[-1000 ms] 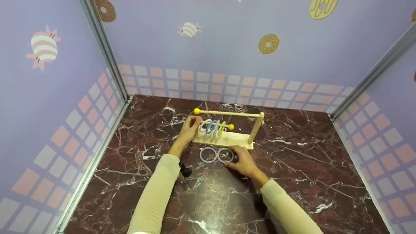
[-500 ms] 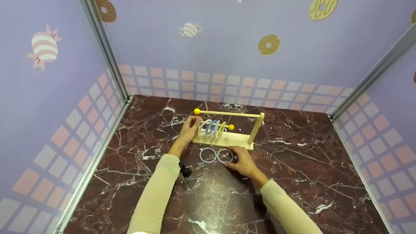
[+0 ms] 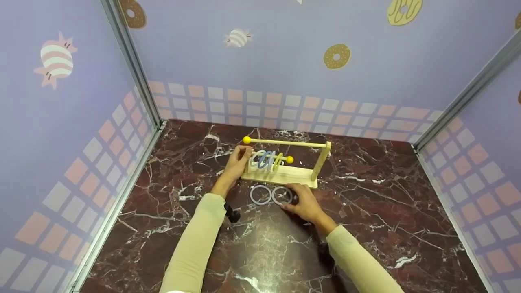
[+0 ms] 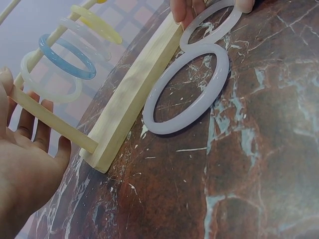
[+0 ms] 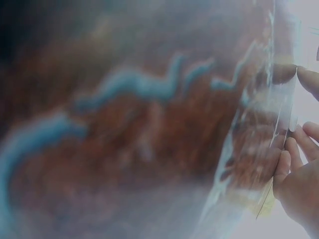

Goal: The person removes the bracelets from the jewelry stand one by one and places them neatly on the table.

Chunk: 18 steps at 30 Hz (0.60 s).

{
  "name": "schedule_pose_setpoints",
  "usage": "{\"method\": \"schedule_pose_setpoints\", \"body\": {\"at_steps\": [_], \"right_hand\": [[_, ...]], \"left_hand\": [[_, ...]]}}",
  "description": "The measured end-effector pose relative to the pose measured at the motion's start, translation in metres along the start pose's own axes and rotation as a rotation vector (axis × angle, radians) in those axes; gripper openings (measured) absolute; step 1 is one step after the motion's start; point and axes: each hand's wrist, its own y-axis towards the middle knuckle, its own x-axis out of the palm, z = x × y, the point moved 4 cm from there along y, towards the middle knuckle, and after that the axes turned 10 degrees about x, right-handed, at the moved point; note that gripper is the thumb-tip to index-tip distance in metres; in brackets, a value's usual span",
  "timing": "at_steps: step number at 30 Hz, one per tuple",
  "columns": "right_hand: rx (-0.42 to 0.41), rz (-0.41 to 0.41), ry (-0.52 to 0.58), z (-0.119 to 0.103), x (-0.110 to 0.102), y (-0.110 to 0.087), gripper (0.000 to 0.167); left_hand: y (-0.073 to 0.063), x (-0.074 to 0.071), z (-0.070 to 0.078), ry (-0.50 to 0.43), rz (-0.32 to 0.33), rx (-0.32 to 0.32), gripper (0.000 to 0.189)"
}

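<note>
Head view, right grip (image 3: 303, 202) parted, holding ring (image 3: 280, 187)

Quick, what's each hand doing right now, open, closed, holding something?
Left hand: closed, holding the wooden stand's left post.
Right hand: closed, thumb and fingers gripping the pale loose ring nearer to it.

The left hand (image 3: 235, 165) grips the left upright of a wooden bangle stand (image 3: 297, 175) on a dark red marbled tabletop (image 3: 386, 203). Several bangles hang on its lower rod, among them a blue bangle (image 3: 259, 163) and, nearest the yellow end ball (image 3: 290, 160), a yellow bangle (image 3: 276, 164). In front of the base, two pale lilac bangles (image 3: 251, 194) lie flat side by side; the right hand (image 3: 304, 203) holds the right-hand one between thumb and fingers. Behind stands a lilac wall (image 3: 285, 61) printed with sweets and doughnuts.
</note>
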Motion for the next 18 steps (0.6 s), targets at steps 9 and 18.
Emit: {"method": "schedule_pose_setpoints", "body": {"at_steps": [9,18], "right_hand": [[0.0,-0.016,-0.03,-0.003,-0.004,0.001,0.068],[0.008,-0.054,-0.02,-0.024,-0.019,0.007,0.053]], "left_hand": [[0.0,0.0,0.001,0.028,-0.018,-0.019,0.036],[0.0,-0.003,0.002,0.039,-0.005,-0.021,0.033]]}}
